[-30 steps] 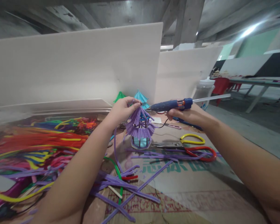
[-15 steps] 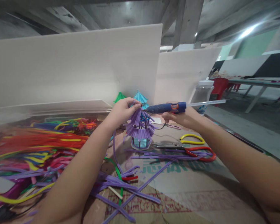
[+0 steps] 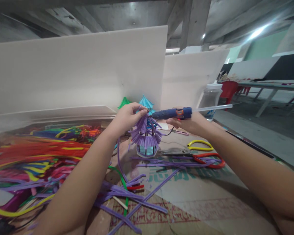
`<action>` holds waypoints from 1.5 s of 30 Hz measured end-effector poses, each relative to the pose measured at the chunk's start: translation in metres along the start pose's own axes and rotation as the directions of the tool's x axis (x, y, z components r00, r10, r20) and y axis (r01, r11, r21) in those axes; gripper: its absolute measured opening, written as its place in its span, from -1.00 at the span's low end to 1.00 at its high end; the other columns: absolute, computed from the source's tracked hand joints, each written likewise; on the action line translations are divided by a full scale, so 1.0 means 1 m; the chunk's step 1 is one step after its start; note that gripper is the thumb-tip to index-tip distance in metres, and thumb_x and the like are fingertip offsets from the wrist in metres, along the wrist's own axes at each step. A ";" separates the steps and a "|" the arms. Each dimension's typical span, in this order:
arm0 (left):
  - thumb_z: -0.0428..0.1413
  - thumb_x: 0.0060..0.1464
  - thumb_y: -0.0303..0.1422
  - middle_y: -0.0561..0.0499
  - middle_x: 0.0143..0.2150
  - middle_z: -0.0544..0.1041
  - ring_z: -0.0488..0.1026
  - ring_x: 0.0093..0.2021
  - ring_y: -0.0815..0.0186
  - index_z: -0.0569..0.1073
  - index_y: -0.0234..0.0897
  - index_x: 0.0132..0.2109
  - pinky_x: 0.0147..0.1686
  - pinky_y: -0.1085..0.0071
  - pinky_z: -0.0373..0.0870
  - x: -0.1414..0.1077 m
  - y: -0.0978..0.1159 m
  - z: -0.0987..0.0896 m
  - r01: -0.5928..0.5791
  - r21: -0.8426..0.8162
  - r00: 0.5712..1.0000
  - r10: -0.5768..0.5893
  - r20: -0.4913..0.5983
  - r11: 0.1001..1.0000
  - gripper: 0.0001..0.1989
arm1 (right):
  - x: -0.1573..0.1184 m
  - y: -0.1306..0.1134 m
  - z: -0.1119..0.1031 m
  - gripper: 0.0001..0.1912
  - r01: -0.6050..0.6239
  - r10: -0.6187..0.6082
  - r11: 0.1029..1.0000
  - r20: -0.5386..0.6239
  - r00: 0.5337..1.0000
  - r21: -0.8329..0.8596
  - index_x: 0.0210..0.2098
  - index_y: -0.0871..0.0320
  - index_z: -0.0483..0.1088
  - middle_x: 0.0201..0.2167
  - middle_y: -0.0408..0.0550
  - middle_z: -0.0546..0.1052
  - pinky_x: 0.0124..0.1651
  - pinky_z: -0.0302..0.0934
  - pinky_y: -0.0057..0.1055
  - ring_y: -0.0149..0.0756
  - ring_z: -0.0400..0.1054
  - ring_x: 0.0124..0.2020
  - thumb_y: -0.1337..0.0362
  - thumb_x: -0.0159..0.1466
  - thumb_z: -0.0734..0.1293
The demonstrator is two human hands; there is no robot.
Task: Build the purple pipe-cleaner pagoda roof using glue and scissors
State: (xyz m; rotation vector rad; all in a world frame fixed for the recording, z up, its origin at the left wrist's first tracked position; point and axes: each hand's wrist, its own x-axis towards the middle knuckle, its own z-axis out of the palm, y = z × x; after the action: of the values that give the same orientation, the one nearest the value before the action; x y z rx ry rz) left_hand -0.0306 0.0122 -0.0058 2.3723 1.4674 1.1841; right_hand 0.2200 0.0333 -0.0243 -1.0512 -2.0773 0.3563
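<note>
A small tiered pagoda (image 3: 147, 140) of purple pipe cleaners stands upright in front of me, with dark posts and a pale blue base. My left hand (image 3: 133, 114) is closed in a pinch at the peak of its top roof; the fingertips hide the exact spot. In my right hand (image 3: 182, 120) is a blue hot glue gun (image 3: 168, 114), held level with its nozzle pointing left at the roof peak. A clear glue stick (image 3: 213, 108) juts from its back end. Behind the pagoda show a light blue peaked roof (image 3: 146, 101) and a green one (image 3: 124, 102).
Scissors (image 3: 201, 156) with one red and one yellow handle lie right of the pagoda. Loose purple pipe cleaners (image 3: 137, 195) cross the board nearer me. Many coloured pipe cleaners (image 3: 44, 150) pile up at left. A clear bottle (image 3: 210, 99) stands behind my right hand; white panels (image 3: 88, 71) rise behind.
The view has shifted slightly, so everything sits a little further left. Both hands keep their places at the pagoda's peak, and the glue gun's nozzle stays beside it.
</note>
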 end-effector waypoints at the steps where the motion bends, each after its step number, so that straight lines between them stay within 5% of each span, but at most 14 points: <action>1: 0.07 0.17 -0.16 -0.02 -0.33 0.53 0.42 -0.30 0.27 0.57 -0.33 -0.21 -0.27 0.38 0.29 0.000 0.000 0.000 -0.003 0.003 1.000 0.003 0.000 1.000 -0.68 | 0.000 -0.001 0.000 -0.60 -0.021 0.021 0.999 0.001 1.000 -0.030 -0.40 0.10 0.47 -0.56 -0.12 0.48 -0.48 0.11 -0.41 -0.32 0.33 -0.51 -0.13 0.10 0.41; 15: 0.08 0.18 -0.15 -0.02 -0.32 0.53 0.41 -0.31 0.28 0.57 -0.33 -0.19 -0.23 0.36 0.30 -0.001 -0.001 0.000 0.016 0.031 1.000 -0.016 -0.006 0.999 -0.67 | -0.008 -0.014 -0.003 -0.62 0.039 -0.039 0.999 0.034 0.999 -0.016 -0.37 0.10 0.43 -0.53 -0.14 0.44 -0.45 0.07 -0.40 -0.35 0.25 -0.49 -0.10 0.12 0.41; 24: 0.07 0.17 -0.16 -0.02 -0.34 0.53 0.41 -0.32 0.27 0.58 -0.34 -0.19 -0.23 0.37 0.31 0.001 -0.001 -0.001 -0.001 0.049 1.000 0.002 -0.014 0.999 -0.67 | -0.014 -0.040 -0.009 -0.68 -0.054 0.073 0.951 0.053 0.996 -0.304 -0.41 0.09 0.40 -0.50 -0.12 0.48 -0.43 -0.03 -0.41 -0.35 0.25 -0.49 -0.03 0.14 0.41; 35: 0.07 0.17 -0.15 -0.01 -0.33 0.53 0.40 -0.34 0.30 0.58 -0.34 -0.20 -0.24 0.38 0.30 0.001 -0.002 -0.001 0.000 0.033 1.000 0.000 -0.004 0.999 -0.66 | -0.010 -0.019 0.000 -0.61 -0.011 0.011 0.991 -0.002 1.000 -0.132 -0.38 0.10 0.46 -0.56 -0.15 0.40 -0.45 0.01 -0.40 -0.34 0.23 -0.51 -0.11 0.10 0.41; 45: 0.07 0.17 -0.14 -0.02 -0.31 0.55 0.39 -0.34 0.30 0.59 -0.34 -0.16 -0.27 0.39 0.28 0.001 -0.004 -0.002 0.010 0.027 1.000 -0.010 -0.001 1.000 -0.64 | -0.010 -0.019 0.000 -0.62 -0.032 0.029 0.989 -0.019 0.999 -0.143 -0.40 0.09 0.46 -0.55 -0.14 0.43 -0.46 0.01 -0.39 -0.34 0.24 -0.50 -0.10 0.08 0.41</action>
State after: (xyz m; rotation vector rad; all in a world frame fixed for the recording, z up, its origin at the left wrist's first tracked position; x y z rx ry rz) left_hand -0.0346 0.0146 -0.0056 2.3795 1.5026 1.1702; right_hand 0.2128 0.0132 -0.0190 -1.1675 -2.0991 0.2148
